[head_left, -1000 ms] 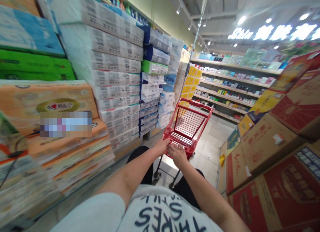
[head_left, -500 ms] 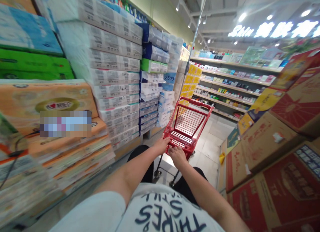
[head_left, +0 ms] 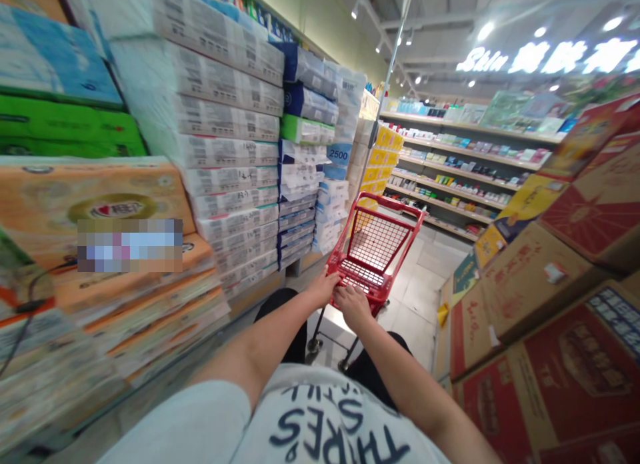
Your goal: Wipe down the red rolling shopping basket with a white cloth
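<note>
A small red shopping cart point(head_left: 376, 245) with a wire basket stands in the aisle in front of me, and nothing shows in its basket. My left hand point(head_left: 324, 287) is closed round the left end of its handle. My right hand point(head_left: 353, 304) grips the handle just beside it, fingers curled over the bar. Both forearms reach forward from the bottom of the view over a white printed shirt.
Tall stacks of wrapped tissue packs point(head_left: 230, 144) line the left side. Red and brown cartons point(head_left: 540, 304) are piled close on the right. Shelves of small goods point(head_left: 450, 177) cross the far end. A grey tiled floor point(head_left: 420, 297) runs between them.
The cart and both hands have moved slightly forward along the aisle; the stacks on the left have slid a little nearer. The grip on the handle is unchanged.
</note>
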`<move>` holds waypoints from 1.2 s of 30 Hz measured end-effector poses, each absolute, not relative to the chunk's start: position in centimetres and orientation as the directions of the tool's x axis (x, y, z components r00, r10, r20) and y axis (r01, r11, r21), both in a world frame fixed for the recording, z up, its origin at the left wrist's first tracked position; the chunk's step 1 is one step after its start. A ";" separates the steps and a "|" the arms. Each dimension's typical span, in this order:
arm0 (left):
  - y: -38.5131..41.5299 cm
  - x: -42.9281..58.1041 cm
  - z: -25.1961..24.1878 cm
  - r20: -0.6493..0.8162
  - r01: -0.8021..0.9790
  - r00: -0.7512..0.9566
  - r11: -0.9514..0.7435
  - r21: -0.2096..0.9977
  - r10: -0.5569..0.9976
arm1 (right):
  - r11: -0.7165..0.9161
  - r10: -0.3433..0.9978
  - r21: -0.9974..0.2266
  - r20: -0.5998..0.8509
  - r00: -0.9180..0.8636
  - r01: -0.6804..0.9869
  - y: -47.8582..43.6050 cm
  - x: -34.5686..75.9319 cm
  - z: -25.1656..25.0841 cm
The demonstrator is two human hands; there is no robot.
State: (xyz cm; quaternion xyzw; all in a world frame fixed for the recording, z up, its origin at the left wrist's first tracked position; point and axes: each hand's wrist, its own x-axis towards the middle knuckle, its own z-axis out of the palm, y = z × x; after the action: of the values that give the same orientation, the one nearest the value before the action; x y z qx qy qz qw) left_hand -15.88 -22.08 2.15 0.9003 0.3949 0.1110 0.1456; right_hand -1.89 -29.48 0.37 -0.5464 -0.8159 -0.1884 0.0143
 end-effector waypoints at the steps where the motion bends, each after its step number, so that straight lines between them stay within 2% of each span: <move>1: -22.1 -15.9 2.2 0.082 0.680 0.663 -0.645 0.350 0.744 | 0.331 0.884 0.290 0.238 -0.403 0.898 -29.5 -1.8 0.5; 31: -21.4 -15.7 1.6 0.066 0.669 0.677 -0.650 0.360 0.733 | 0.383 0.876 0.276 0.194 -0.441 0.882 -29.8 0.2 -1.4; 36: -21.2 -15.7 1.1 0.100 0.660 0.664 -0.644 0.387 0.741 | 0.354 0.894 0.270 0.185 -0.409 0.895 -31.1 1.2 -2.6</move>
State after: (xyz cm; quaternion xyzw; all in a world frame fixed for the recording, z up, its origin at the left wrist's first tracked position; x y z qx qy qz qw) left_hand -15.75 -21.25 1.13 0.8978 0.3903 0.1258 0.1606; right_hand 1.21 -31.07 -2.57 -0.5436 -0.8228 -0.1660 0.0028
